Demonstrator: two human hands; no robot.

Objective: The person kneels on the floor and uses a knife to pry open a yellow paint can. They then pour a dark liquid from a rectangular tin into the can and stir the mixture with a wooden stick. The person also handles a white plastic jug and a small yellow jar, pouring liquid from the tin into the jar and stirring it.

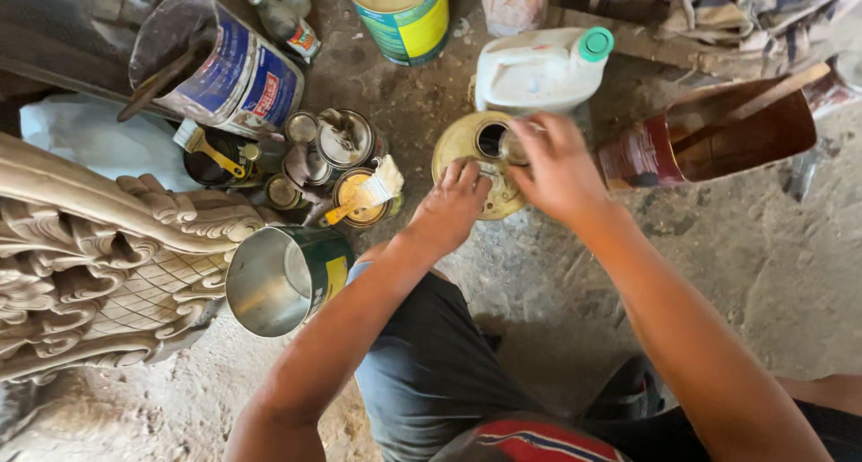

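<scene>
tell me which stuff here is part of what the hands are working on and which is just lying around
In hand:
- round brass-coloured tin, opening on top
- left hand resting on it
- right hand at the opening

Lying about:
- white jug, green cap
- empty metal can on its side
- small tin with brush
- carved wood piece

A woodcarver's finishing workshop with a bare dirt floor [718, 273], shown by a carved wooden panel [99, 264], open paint tins [346, 143], a used brush [368, 194] and a plastic solvent jug [539, 67].
</scene>
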